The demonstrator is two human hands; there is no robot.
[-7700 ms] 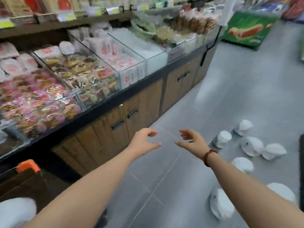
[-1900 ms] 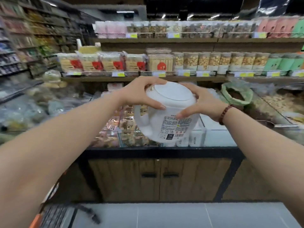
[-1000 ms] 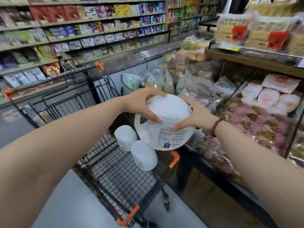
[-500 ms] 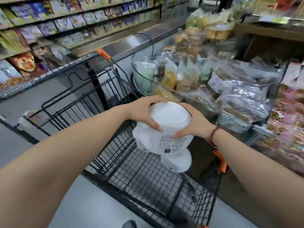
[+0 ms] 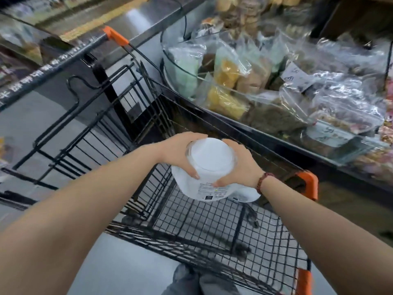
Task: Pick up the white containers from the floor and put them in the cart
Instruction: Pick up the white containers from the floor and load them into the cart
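1. White container (image 5: pixel 212 165): a lidded plastic jug seen from above, its round lid facing the camera. It is inside the basket of the cart (image 5: pixel 212 222), above the wire mesh bottom. Whether it touches the mesh cannot be told.
2. Label (image 5: pixel 210 191): a printed panel on the container's near side, the text too small to read.
3. Left hand (image 5: pixel 180 154): grips the container's upper left side. Its fingers (image 5: pixel 192 172) are curled round the rim of the lid, with the thumb lying on the near edge.
4. Right hand (image 5: pixel 240 167): grips the opposite side. Its fingers (image 5: pixel 221 183) are curled round the container in the same way, with the thumb tip close to the left thumb. A beaded bracelet (image 5: pixel 262 182) circles the wrist.
5. Second container (image 5: pixel 248 195): also white, lying in the basket just beside and partly under the held one. Most of it is hidden by the right wrist.
6. Cart: black wire with orange corner caps (image 5: pixel 309 182) and a dark handle bar (image 5: pixel 53 62) at upper left. The child seat frame stands folded at the far end.
7. Bags (image 5: pixel 225 81): clear packets of yellow, green and brown goods, piled in a clear-walled bin on the surface just right of the cart.
8. Floor (image 5: pixel 119 262): grey tiles under and in front of the cart. A grey trouser leg (image 5: pixel 191 282) shows at the lower edge.
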